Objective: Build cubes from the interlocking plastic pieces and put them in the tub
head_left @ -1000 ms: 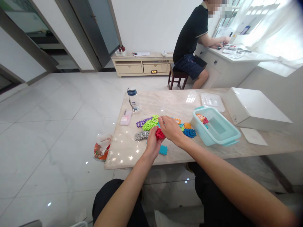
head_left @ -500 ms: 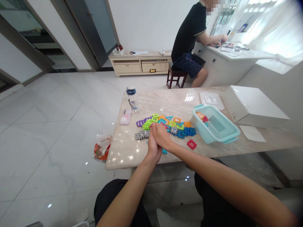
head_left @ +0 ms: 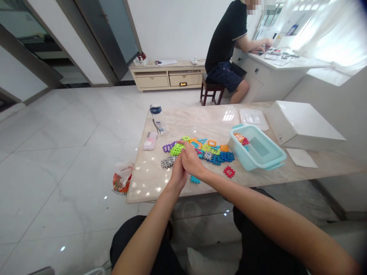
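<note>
My left hand [head_left: 179, 170] and my right hand [head_left: 192, 159] are pressed against each other above the near part of the table. The right one lies over the left, a finger reaching out toward the green pieces. Whatever may be between the palms is hidden. Around and behind them lie interlocking plastic pieces: purple ones [head_left: 169, 146], lime green ones [head_left: 177, 149], grey ones [head_left: 168, 162] and blue ones [head_left: 226, 157]. A turquoise piece [head_left: 195, 179] is just beside my wrists. Farther right, a red square piece [head_left: 229, 172] lies by itself.
A light blue bin [head_left: 249, 160] holding a few pieces stands at right, near its clear lid [head_left: 254, 118] and a white box [head_left: 309, 124]. A water bottle [head_left: 158, 120] and a pink box [head_left: 150, 141] are at left. Beyond the table, a person [head_left: 228, 42] sits at a desk.
My joined hands have shifted slightly left, and a right finger now stretches out farther. The whole view has moved a little. More of the turquoise piece shows.
</note>
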`<control>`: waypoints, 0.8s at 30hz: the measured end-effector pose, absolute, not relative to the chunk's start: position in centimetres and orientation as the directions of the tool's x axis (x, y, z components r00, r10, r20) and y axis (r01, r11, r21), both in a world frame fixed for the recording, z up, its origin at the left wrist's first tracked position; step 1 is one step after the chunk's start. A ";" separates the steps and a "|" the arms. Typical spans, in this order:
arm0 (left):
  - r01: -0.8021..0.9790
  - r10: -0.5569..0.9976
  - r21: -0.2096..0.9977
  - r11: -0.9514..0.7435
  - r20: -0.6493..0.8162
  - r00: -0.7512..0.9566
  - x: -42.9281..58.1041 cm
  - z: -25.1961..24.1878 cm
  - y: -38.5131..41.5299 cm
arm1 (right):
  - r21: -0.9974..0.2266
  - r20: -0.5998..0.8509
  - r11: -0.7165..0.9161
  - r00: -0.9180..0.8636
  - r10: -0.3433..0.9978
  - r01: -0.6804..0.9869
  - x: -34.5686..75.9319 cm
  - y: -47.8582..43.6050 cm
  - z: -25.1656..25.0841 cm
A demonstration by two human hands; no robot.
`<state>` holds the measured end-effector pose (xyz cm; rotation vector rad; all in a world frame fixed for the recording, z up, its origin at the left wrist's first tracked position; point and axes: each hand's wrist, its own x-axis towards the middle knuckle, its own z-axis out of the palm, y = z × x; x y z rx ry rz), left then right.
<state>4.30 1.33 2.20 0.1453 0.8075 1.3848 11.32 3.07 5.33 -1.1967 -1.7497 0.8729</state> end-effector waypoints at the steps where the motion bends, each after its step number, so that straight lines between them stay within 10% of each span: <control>1: -0.808 0.905 0.542 0.230 -0.425 -0.027 4.0 2.3 1.5 | -0.844 0.301 0.383 -0.259 0.918 0.374 11.9 3.1 5.9; 5: -0.794 0.887 0.508 0.335 -0.455 0.083 2.7 3.3 2.3 | -0.644 0.441 0.661 -0.519 0.732 0.384 15.3 3.5 7.7; 11: -0.725 0.811 0.467 0.507 -0.544 0.216 3.2 4.0 2.0 | -0.407 0.256 0.810 -0.799 0.544 0.421 19.9 4.3 6.0; 24: -0.491 0.906 0.776 0.396 -0.419 0.069 3.7 2.8 2.0 | -0.424 0.165 0.703 -0.714 0.680 0.571 18.7 3.8 3.6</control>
